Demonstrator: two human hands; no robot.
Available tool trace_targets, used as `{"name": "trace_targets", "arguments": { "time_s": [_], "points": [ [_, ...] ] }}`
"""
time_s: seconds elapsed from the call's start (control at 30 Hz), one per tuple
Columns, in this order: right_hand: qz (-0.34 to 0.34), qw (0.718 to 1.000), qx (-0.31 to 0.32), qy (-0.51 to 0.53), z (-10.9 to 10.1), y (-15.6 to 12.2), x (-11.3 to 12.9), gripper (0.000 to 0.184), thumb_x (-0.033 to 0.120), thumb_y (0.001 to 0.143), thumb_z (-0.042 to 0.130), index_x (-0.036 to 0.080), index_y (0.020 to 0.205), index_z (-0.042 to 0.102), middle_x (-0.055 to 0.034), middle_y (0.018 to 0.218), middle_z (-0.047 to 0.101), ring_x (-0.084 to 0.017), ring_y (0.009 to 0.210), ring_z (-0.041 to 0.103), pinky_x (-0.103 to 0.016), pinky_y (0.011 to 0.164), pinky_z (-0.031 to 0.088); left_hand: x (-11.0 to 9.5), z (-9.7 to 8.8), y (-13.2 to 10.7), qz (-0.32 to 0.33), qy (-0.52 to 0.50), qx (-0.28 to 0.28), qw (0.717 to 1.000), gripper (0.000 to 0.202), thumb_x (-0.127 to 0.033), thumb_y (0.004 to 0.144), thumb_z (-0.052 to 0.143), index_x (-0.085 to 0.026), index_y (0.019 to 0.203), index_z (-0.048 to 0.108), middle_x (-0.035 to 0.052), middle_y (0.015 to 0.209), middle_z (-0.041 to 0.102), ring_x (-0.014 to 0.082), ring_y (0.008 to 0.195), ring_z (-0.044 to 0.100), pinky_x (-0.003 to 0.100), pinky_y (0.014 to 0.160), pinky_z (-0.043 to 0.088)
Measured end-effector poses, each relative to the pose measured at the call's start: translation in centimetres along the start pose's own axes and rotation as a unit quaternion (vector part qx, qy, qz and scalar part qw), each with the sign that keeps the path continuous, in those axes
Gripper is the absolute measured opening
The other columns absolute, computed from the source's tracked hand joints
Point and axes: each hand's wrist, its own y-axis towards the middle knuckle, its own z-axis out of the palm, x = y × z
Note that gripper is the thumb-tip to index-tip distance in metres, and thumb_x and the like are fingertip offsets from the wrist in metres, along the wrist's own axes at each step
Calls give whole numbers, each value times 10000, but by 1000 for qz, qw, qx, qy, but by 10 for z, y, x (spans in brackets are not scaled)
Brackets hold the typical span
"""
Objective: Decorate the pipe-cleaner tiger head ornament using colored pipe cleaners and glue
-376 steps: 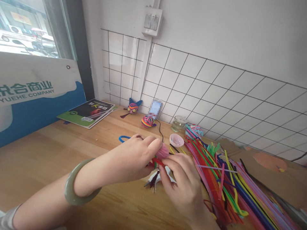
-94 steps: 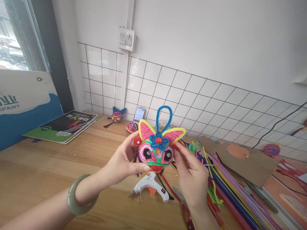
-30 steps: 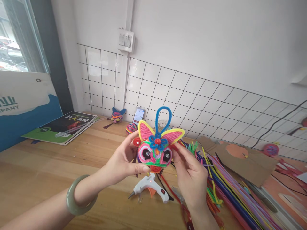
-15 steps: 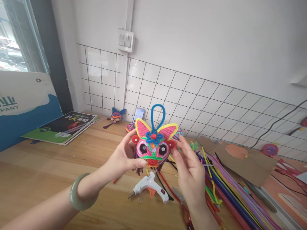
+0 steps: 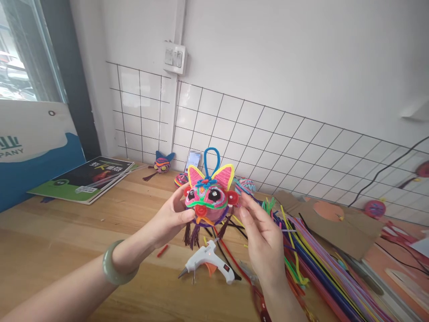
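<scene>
My left hand point(image 5: 169, 218) grips a round pipe-cleaner animal head point(image 5: 208, 197) from its left side, lifted above the wooden table point(image 5: 67, 232). The head has pink ears edged yellow, a blue loop on top, black eyes, red discs and dark tassels hanging below. My right hand point(image 5: 263, 230) touches its right side with thumb and fingertips near a red disc, fingers loosely curled. A green bangle point(image 5: 114, 268) sits on my left wrist. A white glue gun point(image 5: 208, 264) lies on the table just below the head.
A thick spread of coloured pipe cleaners point(image 5: 321, 268) covers the table to the right, with brown cardboard point(image 5: 338, 223) behind. A magazine point(image 5: 90, 176) lies at the left. A smaller finished head point(image 5: 161, 163) and a striped ball point(image 5: 180, 180) stand by the tiled wall. A short red piece point(image 5: 162, 251) lies near my left wrist.
The animal head has moved left and a little away, tilting so its tassels now hang in view. My right hand has loosened its hold to a fingertip touch.
</scene>
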Motion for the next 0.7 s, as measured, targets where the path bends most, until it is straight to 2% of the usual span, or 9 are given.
{"name": "trace_targets", "arguments": {
  "time_s": [0.13,0.23,0.33,0.5,0.7],
  "points": [
    [-3,1000,1,-9,1,0,5,308,409,861,644,281,1139,687,-22,1239,679,-219,1167,621,-319,927,565,0,0,0,-9,-5,9,1000,713,-287,649,838,-212,1287,528,125,1226,660,269,1079,646,335,880,521],
    [-19,1000,3,-25,2,0,7,272,387,864,640,272,1103,703,-20,1210,696,-210,1145,637,-305,925,567,0,0,0,2,8,25,1000,675,-284,654,832,-202,1265,554,124,1193,673,264,1036,661,318,831,537],
    [-41,999,0,-33,3,0,8,258,369,868,632,262,1091,706,-26,1191,706,-206,1125,649,-303,917,571,-1,3,0,14,21,29,999,655,-261,649,835,-196,1243,568,117,1183,676,250,1021,665,314,844,539],
    [-64,996,-10,-58,4,-1,11,258,351,854,638,239,1073,715,-52,1164,718,-232,1098,665,-339,893,586,-3,7,2,27,28,25,999,665,-227,612,853,-199,1211,568,101,1165,679,231,1026,656,325,880,537],
    [-61,996,-15,-69,4,-1,11,271,366,849,634,239,1070,724,-69,1166,714,-266,1110,656,-402,910,574,-4,5,1,36,54,18,998,727,-235,564,874,-202,1213,548,108,1184,663,256,1064,638,335,878,538]
  ]
}}
